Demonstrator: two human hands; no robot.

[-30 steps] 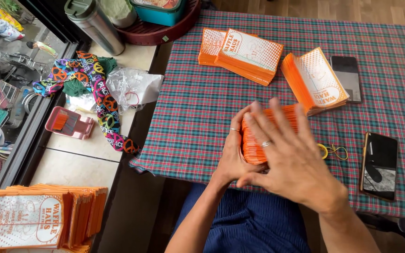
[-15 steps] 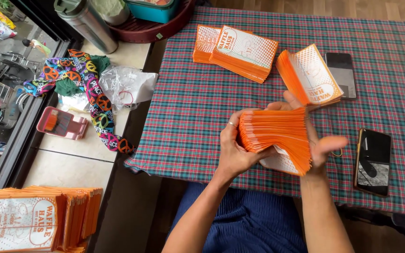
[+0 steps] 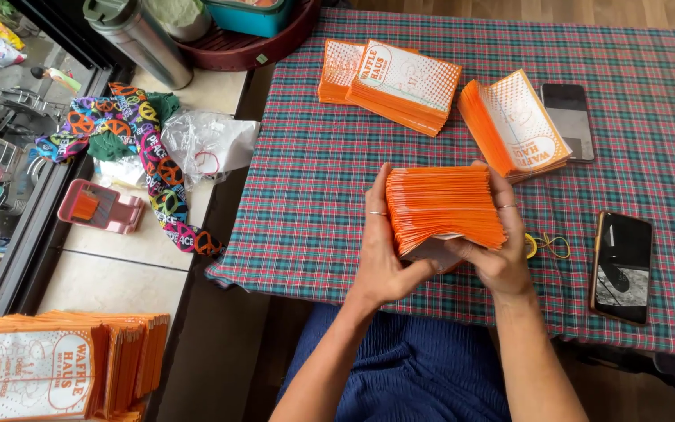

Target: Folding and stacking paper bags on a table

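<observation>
Here, both hands grip a thick stack of orange-edged paper sleeves (image 3: pixel 443 207) above the near edge of the red-and-green plaid tablecloth (image 3: pixel 314 180). The left hand (image 3: pixel 380 250) wraps the stack's left end, fingers curled up along its side, thumb beneath. The right hand (image 3: pixel 498 250) clasps the right end, fingers over the top. Beyond the held stack lie two more stacks of orange-and-white printed paper sleeves (image 3: pixel 400 82) (image 3: pixel 513 125). To its right rests a black smartphone (image 3: pixel 621 266).
</observation>
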